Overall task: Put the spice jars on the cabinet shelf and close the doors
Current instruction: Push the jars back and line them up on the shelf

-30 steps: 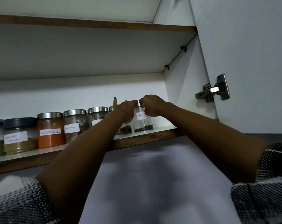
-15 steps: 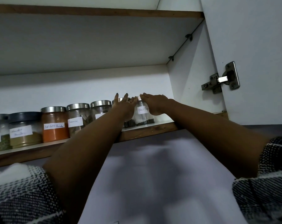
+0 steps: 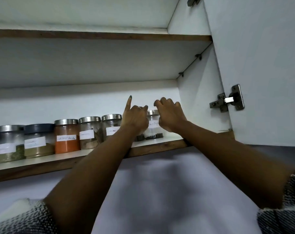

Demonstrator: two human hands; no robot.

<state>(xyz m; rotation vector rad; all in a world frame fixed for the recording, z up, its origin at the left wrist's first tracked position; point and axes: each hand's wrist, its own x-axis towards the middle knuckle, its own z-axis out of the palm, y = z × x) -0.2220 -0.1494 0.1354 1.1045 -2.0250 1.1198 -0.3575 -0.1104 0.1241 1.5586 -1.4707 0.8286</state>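
Both hands are lifting since half a second ago: the left hand (image 3: 135, 119), previously flat-fingered, is now curling around the pepper jar (image 3: 153, 124) on the shelf (image 3: 160, 144), index raised; the right hand (image 3: 170, 115) is gripping its other side.

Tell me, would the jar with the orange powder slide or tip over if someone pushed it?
The orange powder jar looks squat with a flat base, so it would probably slide on the smooth white shelf rather than tip. It seems over half full, so likely fairly heavy for its size. Its clear wall looks like glass, which could be slippery and breakable. Neighbour jars stand close on both sides, limiting sideways movement.
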